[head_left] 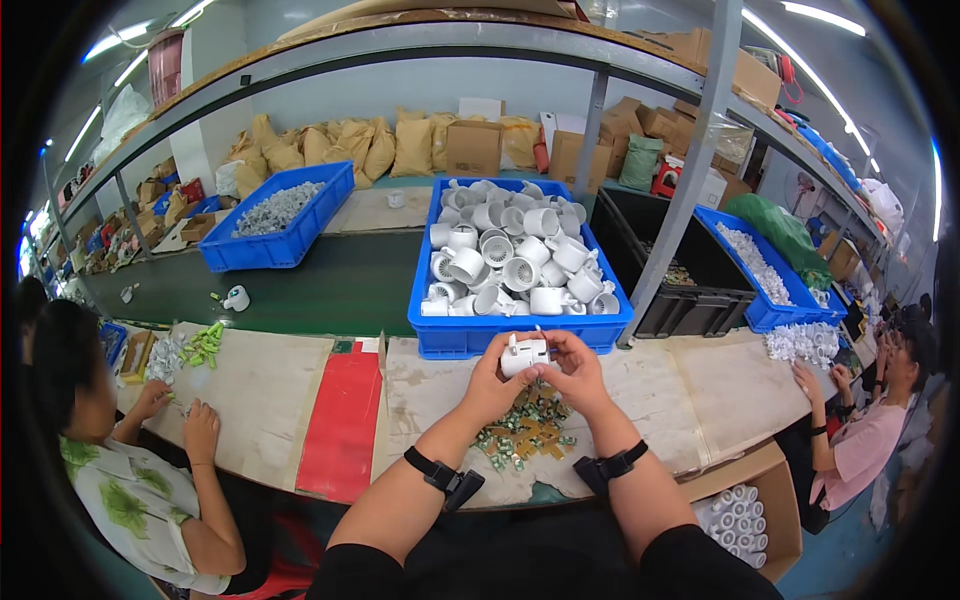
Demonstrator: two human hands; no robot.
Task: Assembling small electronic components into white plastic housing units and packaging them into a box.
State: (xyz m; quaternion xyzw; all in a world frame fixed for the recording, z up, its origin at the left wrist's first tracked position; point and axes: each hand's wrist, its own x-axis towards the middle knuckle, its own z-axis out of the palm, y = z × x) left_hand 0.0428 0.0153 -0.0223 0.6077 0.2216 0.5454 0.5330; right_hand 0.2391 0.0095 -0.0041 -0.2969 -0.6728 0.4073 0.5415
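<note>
A white plastic cylindrical housing (pixel 522 356) is held up in front of me, just above the near side of the bench. My left hand (pixel 488 384) is closed round its left side. On its right side, the fingers and thumb of my right hand (pixel 580 376) are closed on the same housing. Below both hands lies a loose pile of small green and tan circuit boards (pixel 520 436). Directly beyond the hands stands a blue crate (pixel 470 343), heaped with similar white housings (pixel 521 272). My fingers hide part of the held piece.
A red sheet (pixel 340 425) lies left on the cardboard-covered bench (pixel 440 385). Behind runs a green conveyor belt (pixel 350 255) with another blue crate (pixel 308 237). A black crate (pixel 690 308) and grey post (pixel 690 170) stand right. Co-workers sit left (pixel 150 500) and right (pixel 862 440).
</note>
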